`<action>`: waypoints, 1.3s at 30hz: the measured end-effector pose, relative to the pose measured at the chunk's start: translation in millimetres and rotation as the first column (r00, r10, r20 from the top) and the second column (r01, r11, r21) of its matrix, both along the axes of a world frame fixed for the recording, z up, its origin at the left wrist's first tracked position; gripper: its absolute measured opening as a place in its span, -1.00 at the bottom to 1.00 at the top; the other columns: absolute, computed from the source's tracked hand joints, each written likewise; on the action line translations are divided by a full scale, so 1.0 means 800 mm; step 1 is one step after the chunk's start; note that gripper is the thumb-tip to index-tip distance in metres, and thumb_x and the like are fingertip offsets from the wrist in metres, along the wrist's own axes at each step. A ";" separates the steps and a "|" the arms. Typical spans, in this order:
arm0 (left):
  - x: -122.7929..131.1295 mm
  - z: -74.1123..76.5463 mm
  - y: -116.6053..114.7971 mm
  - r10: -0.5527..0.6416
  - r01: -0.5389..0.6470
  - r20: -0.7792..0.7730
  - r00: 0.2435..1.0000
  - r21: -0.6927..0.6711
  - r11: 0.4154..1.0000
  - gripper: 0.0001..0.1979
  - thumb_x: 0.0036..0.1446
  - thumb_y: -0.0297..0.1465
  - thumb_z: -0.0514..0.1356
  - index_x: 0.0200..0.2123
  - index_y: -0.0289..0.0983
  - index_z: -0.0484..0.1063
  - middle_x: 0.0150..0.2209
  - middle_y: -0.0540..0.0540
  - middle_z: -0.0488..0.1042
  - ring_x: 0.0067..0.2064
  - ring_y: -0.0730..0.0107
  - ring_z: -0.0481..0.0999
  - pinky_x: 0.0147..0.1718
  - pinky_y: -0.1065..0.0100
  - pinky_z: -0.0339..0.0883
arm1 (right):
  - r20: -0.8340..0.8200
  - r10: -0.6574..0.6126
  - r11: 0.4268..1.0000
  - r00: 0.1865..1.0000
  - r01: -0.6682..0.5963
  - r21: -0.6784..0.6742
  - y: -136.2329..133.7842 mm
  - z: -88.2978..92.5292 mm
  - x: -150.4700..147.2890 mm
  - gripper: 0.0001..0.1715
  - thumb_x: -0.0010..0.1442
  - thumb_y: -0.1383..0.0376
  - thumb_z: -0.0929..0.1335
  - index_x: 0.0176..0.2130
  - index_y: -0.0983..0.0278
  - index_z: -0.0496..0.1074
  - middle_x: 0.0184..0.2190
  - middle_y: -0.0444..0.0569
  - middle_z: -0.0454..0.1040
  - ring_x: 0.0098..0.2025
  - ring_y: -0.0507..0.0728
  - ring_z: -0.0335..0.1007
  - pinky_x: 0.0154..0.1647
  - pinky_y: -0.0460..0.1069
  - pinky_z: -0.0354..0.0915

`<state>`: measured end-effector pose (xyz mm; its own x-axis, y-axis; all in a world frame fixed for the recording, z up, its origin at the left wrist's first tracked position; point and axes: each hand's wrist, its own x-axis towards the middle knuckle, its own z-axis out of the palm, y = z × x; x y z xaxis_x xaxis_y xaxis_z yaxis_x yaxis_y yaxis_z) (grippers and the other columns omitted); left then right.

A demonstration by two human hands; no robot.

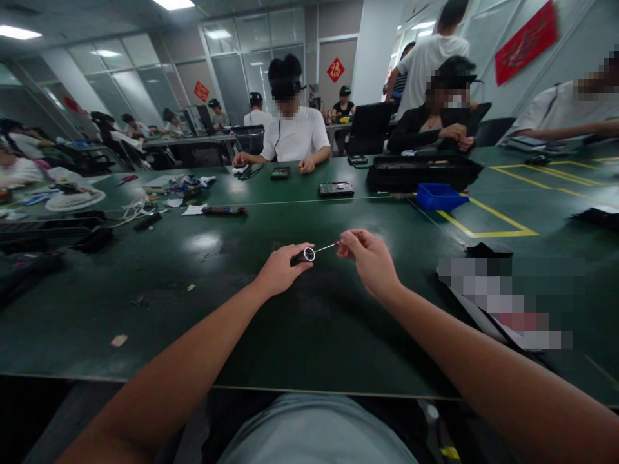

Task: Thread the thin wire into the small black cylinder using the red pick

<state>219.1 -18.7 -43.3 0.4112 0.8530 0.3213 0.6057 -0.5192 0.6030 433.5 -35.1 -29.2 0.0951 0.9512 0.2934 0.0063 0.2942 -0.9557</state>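
Near the middle of the view, my left hand (279,270) is closed around a short dark cylinder (302,256). Its round end has a silver rim and faces me and to the right; what kind of thing it is I cannot tell. My right hand (371,263) pinches the red handle of a thin screwdriver (325,248). The metal shaft points left, its tip at the rim of the cylinder's end; whether it touches is too small to tell. Both hands are held above the green table (290,341).
Ahead lie a circuit-board device (336,189), a blue bin (441,196) and a long black tray (423,173). A dark pen-like tool (225,211), cables and scraps are at left. A blurred-out sheet (503,303) lies right. Co-workers sit across the table.
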 end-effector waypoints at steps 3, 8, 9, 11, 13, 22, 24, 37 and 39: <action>0.001 -0.001 0.000 -0.014 0.014 0.008 1.000 -0.004 1.000 -0.55 0.19 -0.33 0.27 0.16 -0.14 0.41 -0.01 -0.11 0.52 0.03 0.18 0.47 0.10 0.12 0.26 | -0.139 0.010 0.998 0.990 -0.018 -0.055 0.003 -0.005 -0.003 -0.66 0.18 0.01 0.38 -0.32 0.25 0.45 -0.47 -0.10 0.44 -0.43 0.05 0.36 -0.31 0.03 0.37; 0.002 -0.001 -0.001 -0.044 0.044 0.043 0.998 0.000 0.999 -0.55 0.19 -0.35 0.27 0.16 -0.14 0.40 -0.02 -0.09 0.51 0.01 0.21 0.47 0.07 0.15 0.28 | -0.234 -0.019 0.993 0.972 -0.009 -0.120 0.004 -0.009 -0.006 -0.62 0.16 -0.04 0.38 -0.35 0.21 0.43 -0.45 -0.11 0.39 -0.42 0.06 0.34 -0.31 0.02 0.40; 0.001 0.000 -0.001 -0.066 0.066 0.046 0.997 0.004 0.998 -0.56 0.19 -0.36 0.27 0.15 -0.13 0.40 -0.01 -0.09 0.51 0.02 0.22 0.46 0.08 0.16 0.27 | -0.254 -0.027 0.991 0.967 -0.007 -0.134 0.004 -0.008 -0.005 -0.64 0.17 -0.03 0.38 -0.35 0.21 0.43 -0.44 -0.11 0.39 -0.42 0.06 0.33 -0.31 0.02 0.41; 0.000 0.001 0.000 -0.113 0.112 0.044 0.993 0.014 0.994 -0.56 0.19 -0.37 0.27 0.15 -0.12 0.41 0.02 -0.08 0.50 0.05 0.22 0.45 0.10 0.17 0.26 | -0.289 -0.040 0.986 0.957 -0.009 -0.167 0.004 -0.007 -0.003 -0.67 0.19 0.00 0.37 -0.37 0.20 0.42 -0.45 -0.10 0.38 -0.43 0.07 0.33 -0.31 0.03 0.42; -0.001 0.001 0.002 -0.144 0.143 0.030 0.989 0.019 0.989 -0.57 0.20 -0.37 0.27 0.15 -0.12 0.41 0.05 -0.08 0.49 0.07 0.23 0.44 0.11 0.17 0.25 | -0.304 -0.023 0.977 0.953 -0.043 -0.210 0.006 -0.004 0.000 -0.67 0.21 0.01 0.36 -0.39 0.20 0.41 -0.48 -0.10 0.36 -0.46 0.08 0.30 -0.32 0.06 0.43; 0.001 0.003 0.002 -0.115 0.113 -0.078 0.990 -0.029 0.993 -0.57 0.22 -0.33 0.25 0.16 -0.14 0.41 0.02 -0.10 0.51 0.03 0.19 0.44 0.08 0.13 0.26 | -0.124 -0.071 0.994 0.990 0.060 -0.091 0.003 -0.001 0.002 -0.68 0.26 0.02 0.32 -0.35 0.20 0.39 -0.45 -0.11 0.40 -0.44 0.06 0.33 -0.36 0.01 0.34; 0.002 0.004 0.001 -0.113 0.111 -0.084 0.990 -0.024 0.994 -0.57 0.22 -0.33 0.24 0.16 -0.14 0.40 0.02 -0.10 0.51 0.03 0.19 0.44 0.08 0.13 0.26 | -0.051 -0.079 0.996 0.996 0.077 -0.055 0.001 0.000 0.002 -0.69 0.29 0.05 0.29 -0.32 0.21 0.39 -0.44 -0.10 0.41 -0.43 0.06 0.34 -0.36 0.01 0.31; 0.002 0.001 0.001 -0.027 0.029 -0.070 0.997 0.027 0.999 -0.58 0.19 -0.34 0.28 0.13 -0.14 0.43 -0.01 -0.08 0.53 -0.01 0.19 0.46 0.01 0.17 0.28 | 0.366 -0.119 0.986 0.923 0.066 0.155 -0.013 0.006 0.000 -0.72 0.36 0.11 0.23 -0.23 0.23 0.38 -0.44 -0.09 0.49 -0.38 0.10 0.44 -0.31 0.03 0.30; 0.002 0.002 0.001 -0.018 0.020 -0.069 0.997 0.038 0.999 -0.58 0.19 -0.35 0.28 0.13 -0.13 0.43 -0.03 -0.07 0.54 -0.02 0.20 0.46 0.00 0.16 0.29 | 0.359 -0.115 0.986 0.926 0.063 0.154 -0.013 0.006 0.000 -0.73 0.36 0.12 0.23 -0.23 0.23 0.38 -0.44 -0.08 0.49 -0.38 0.10 0.45 -0.30 0.04 0.31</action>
<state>220.4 -18.1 -41.5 0.4494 0.8323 0.3246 0.6348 -0.5532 0.5395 433.6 -45.3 -24.3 0.0391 0.8919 0.4506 0.3797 0.4038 -0.8323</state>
